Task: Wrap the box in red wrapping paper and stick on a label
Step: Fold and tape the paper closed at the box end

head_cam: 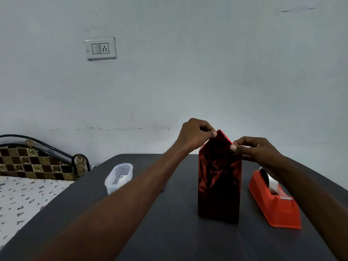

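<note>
Both hands pinch the peaked top flap of the red wrapping paper: left hand at its 10 o'clock corner, right hand at 2 o'clock. Paper covers the upright box on the dark table. An orange tape dispenser sits at 3 o'clock, a clear tub at 9 o'clock.

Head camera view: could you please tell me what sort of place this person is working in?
Probably a bedroom at home: a bed with a patterned sheet and metal headboard stands beside the dark table, and a wall socket sits on the plain painted wall.
</note>
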Available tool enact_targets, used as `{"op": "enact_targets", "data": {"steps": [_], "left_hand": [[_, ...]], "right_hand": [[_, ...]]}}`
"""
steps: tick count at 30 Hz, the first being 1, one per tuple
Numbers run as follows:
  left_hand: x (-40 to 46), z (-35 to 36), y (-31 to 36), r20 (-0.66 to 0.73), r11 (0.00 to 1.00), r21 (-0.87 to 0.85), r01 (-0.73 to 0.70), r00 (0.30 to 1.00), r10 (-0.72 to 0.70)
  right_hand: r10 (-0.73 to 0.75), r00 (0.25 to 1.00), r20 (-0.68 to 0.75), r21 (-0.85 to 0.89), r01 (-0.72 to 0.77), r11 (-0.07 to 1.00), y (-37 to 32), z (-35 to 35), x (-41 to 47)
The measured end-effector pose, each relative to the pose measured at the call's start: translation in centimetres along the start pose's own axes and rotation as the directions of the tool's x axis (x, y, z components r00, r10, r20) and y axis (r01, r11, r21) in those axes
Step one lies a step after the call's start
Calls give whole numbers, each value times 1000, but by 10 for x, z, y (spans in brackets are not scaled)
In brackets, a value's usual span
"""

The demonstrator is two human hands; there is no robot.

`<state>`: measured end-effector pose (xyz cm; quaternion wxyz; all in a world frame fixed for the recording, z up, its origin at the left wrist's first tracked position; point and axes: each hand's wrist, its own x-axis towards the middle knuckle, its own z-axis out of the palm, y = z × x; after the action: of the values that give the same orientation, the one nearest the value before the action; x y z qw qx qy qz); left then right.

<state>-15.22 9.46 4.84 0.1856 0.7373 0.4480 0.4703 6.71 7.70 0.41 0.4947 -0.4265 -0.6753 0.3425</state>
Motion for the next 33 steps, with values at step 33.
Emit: {"op": "enact_targets", "data": {"steps": [33], "left_hand": [[11,31,-29,3,987,163,5,1000,-6]], "right_hand": [[-8,996,-91,-27,5,1000,20,-1,12]]}}
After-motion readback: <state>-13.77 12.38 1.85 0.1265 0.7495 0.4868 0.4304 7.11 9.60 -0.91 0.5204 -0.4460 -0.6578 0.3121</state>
